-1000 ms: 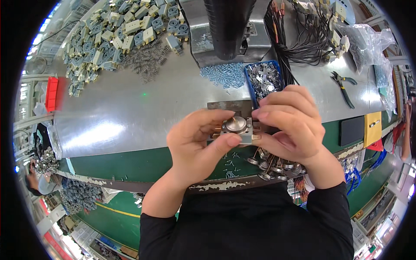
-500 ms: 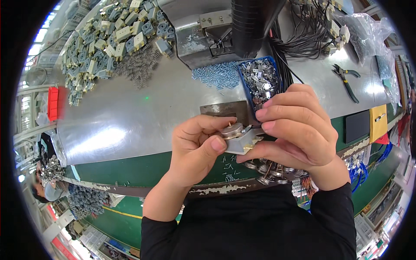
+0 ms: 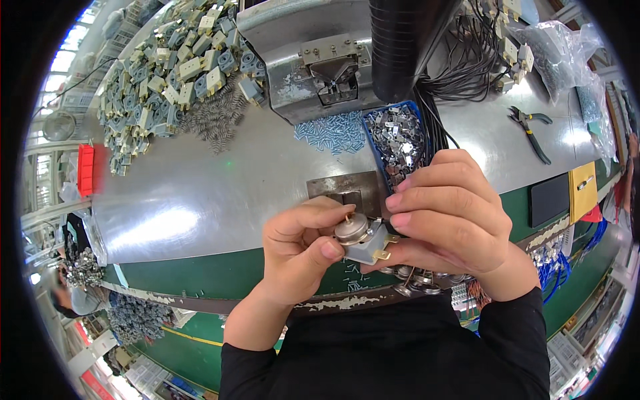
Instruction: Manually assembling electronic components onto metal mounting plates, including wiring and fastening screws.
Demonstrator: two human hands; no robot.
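Observation:
Between my two hands is a small thermostat-like part: a grey switch housing with brass terminals and a round metal capsule on top. A thin copper-coloured stem rises from the capsule. My left hand pinches the capsule side between thumb and index finger. My right hand curls around the housing's right side, thumb low along it and fingertips above; their exact contact is partly hidden. Just beyond lies a flat metal block with a slot. Below the right hand, several round metal capsules with stems lie partly covered.
A blue tray of small metal clips stands beyond my right hand, beside blue screws. Springs and a heap of grey-and-cream housings lie far left. A metal machine stands at the back; cutters lie right.
The held part has tilted, so its capsule top and brass terminals face up more. Both hands sit slightly lower in the picture, and the view has shifted a little.

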